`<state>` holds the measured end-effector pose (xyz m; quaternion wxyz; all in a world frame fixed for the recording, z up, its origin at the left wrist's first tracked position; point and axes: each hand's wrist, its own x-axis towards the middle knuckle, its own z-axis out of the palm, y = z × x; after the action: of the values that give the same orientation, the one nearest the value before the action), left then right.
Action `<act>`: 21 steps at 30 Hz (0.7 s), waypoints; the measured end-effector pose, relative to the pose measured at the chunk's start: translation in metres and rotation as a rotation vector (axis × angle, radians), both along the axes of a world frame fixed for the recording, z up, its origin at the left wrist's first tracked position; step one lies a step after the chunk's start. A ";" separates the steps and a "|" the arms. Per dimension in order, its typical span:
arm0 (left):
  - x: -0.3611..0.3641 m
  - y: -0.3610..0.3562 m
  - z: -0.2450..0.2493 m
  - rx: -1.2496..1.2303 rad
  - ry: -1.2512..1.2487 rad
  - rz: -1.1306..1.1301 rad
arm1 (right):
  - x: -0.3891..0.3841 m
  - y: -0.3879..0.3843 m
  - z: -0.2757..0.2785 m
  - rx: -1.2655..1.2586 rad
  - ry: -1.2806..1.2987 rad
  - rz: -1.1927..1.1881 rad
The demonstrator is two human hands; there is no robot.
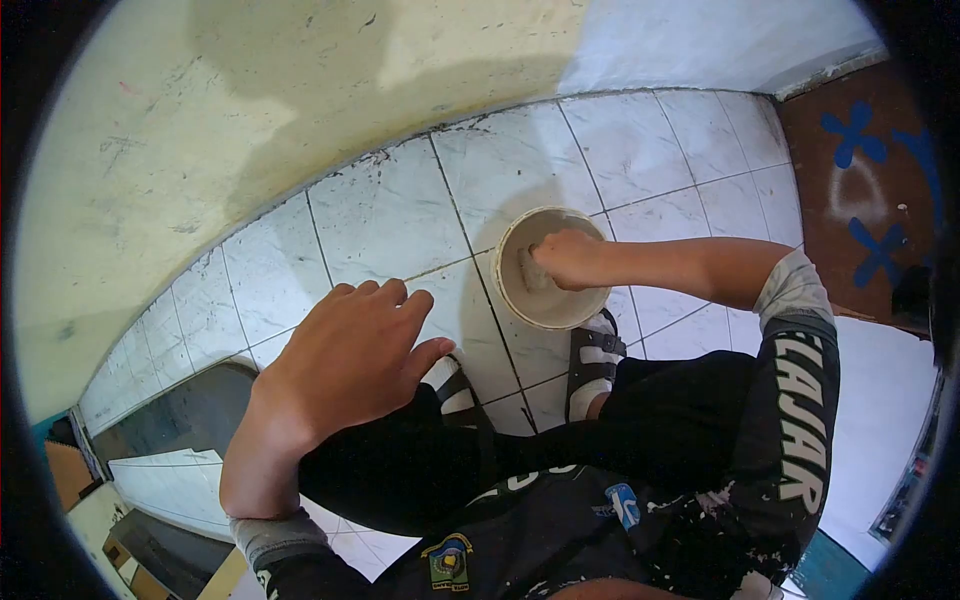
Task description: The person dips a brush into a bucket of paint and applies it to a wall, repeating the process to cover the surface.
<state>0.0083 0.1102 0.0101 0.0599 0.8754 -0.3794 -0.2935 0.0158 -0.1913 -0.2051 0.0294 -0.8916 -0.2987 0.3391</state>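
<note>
My right hand (570,258) reaches into a round off-white bucket (503,290) on the tiled floor, its fingers closed. A pale, whitish patch or object (533,272) shows just below those fingers inside the bucket. Whether the hand grips it is hard to see. My left hand (350,350) hovers over or rests near my left knee, palm down. Its fingers are loosely bent and the thumb stands apart, with nothing held. The bucket stands just in front of my sandalled right foot (595,360).
White tiles (380,215) with dark joints cover the floor. A scuffed cream wall (230,110) curves along the far and left side. To the right is a brown panel (850,200) with blue painted shapes. A grey slab (180,415) lies at the left.
</note>
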 end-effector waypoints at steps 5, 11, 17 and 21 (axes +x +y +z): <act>-0.001 0.003 -0.001 -0.004 0.010 0.006 | -0.001 0.003 0.001 0.031 -0.041 0.003; -0.002 0.004 -0.002 -0.011 -0.001 0.012 | 0.002 0.000 -0.009 -0.026 0.005 0.050; -0.001 0.002 0.000 0.008 0.012 0.010 | 0.000 0.003 -0.004 0.015 -0.038 -0.015; 0.000 0.002 -0.001 -0.001 -0.001 0.001 | 0.002 0.002 0.001 -0.006 0.009 0.036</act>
<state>0.0086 0.1119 0.0087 0.0601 0.8757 -0.3791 -0.2930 0.0182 -0.1889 -0.2039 0.0219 -0.8846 -0.3135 0.3445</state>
